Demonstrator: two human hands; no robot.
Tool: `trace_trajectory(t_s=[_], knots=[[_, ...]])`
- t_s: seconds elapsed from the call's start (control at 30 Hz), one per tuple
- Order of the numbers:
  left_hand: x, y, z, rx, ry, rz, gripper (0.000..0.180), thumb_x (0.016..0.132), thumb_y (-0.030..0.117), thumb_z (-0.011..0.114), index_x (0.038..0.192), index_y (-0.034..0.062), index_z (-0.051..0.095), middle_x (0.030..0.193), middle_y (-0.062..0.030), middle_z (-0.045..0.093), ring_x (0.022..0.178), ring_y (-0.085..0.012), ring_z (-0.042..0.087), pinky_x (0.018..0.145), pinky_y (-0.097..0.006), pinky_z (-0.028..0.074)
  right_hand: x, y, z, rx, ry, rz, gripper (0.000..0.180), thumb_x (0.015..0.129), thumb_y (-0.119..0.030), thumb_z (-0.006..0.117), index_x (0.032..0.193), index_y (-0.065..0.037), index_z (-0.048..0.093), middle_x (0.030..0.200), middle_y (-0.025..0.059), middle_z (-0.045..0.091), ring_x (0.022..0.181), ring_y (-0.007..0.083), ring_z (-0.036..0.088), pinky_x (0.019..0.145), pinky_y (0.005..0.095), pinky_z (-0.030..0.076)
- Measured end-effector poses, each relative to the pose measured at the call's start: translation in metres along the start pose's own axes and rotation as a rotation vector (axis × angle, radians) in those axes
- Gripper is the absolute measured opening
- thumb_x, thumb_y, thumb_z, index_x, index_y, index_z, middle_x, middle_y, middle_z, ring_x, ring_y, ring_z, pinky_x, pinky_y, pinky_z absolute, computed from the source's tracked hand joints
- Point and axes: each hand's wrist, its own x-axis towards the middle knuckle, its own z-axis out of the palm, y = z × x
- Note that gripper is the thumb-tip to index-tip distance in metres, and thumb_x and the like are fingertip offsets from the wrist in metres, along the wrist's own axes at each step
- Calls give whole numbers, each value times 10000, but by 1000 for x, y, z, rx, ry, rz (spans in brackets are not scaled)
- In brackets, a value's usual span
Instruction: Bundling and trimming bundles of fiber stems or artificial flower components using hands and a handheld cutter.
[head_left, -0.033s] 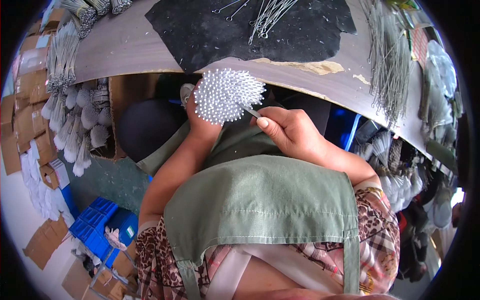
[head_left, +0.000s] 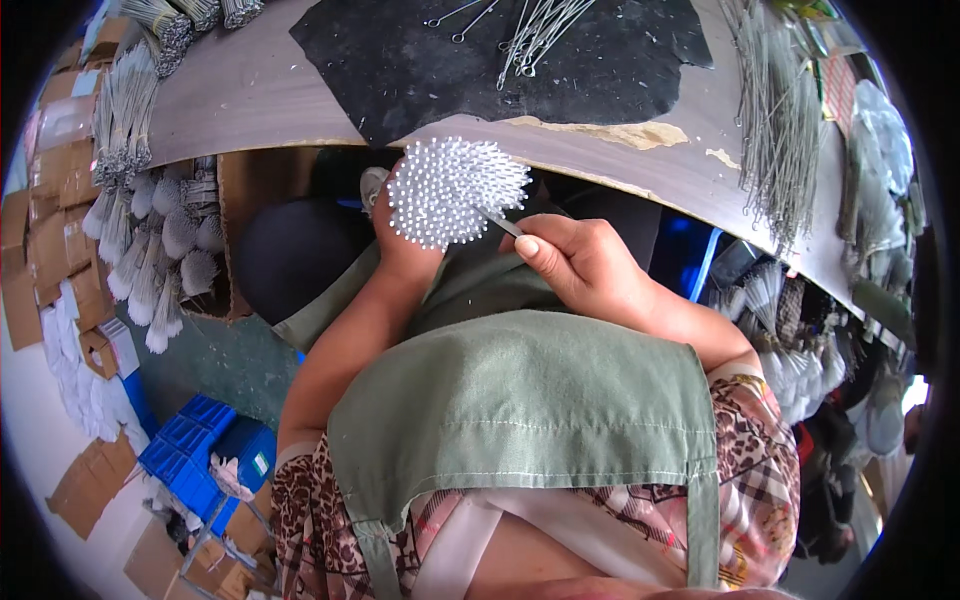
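Note:
A thick bundle of thin brushes point(head_left: 455, 190) points its many white tips up toward me, just off the table's near edge. My left hand point(head_left: 408, 250) is wrapped round it from the left and below, and most of its fingers are hidden behind the tips. My right hand point(head_left: 598, 262) pinches a narrow flat metal strip point(head_left: 508, 225), perhaps tweezers, between thumb and bent forefinger. The strip's far end reaches in among the tips on the bundle's right side, where its point is lost to sight. A green apron point(head_left: 520, 400) covers my front and lap.
On the table point(head_left: 250, 105) a black mat point(head_left: 430, 80) carries loose looped wires point(head_left: 540, 35). More wires point(head_left: 775, 130) hang over the right edge. Bundled brushes point(head_left: 150, 260) hang at the left beside a cardboard box point(head_left: 232, 230). Blue crates point(head_left: 190, 440) stand on the floor.

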Motion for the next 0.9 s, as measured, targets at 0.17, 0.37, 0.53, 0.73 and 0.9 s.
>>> trace_trajectory(t_s=[0.17, 0.37, 0.53, 0.73, 0.9], knots=[[1, 30, 3, -876, 139, -377, 392, 975, 144, 296, 1259, -67, 465, 1215, -205, 567, 1096, -311, 586, 962, -444, 486, -3, 2, -2, 162, -52, -97, 460, 992, -379, 455, 1010, 46, 631, 764, 83, 604, 725, 152, 579, 693, 284, 461], [0, 11, 0, -317, 1, -122, 389, 972, 135, 302, 1265, -64, 464, 1233, -195, 561, 1110, -306, 578, 965, -435, 482, -6, -11, -6, 367, -188, 173, 491, 999, -418, 423, 1010, 17, 649, 610, -54, 366, 579, 46, 321, 522, 230, 274], [0, 1, -2, -213, -71, -74, 389, 968, 128, 305, 1271, -60, 461, 1254, -197, 547, 1133, -298, 563, 989, -438, 462, -7, -10, -4, 349, -155, 193, 498, 997, -429, 423, 1012, 15, 649, 600, -57, 365, 560, 47, 325, 515, 225, 278], [0, -6, -1, -200, -32, -61, 380, 967, 122, 314, 1266, -59, 464, 1252, -195, 548, 1132, -301, 562, 991, -440, 459, -3, -9, -2, 340, -159, 176, 499, 995, -437, 422, 1017, 9, 644, 603, -56, 367, 562, 47, 328, 514, 225, 284], [-2, -5, 3, -520, 11, -141, 373, 969, 116, 322, 1267, -56, 465, 1245, -184, 554, 1124, -298, 566, 986, -431, 464, -4, -11, 2, 350, -123, 173, 499, 996, -443, 415, 969, 6, 631, 604, -57, 365, 564, 46, 324, 511, 224, 283]])
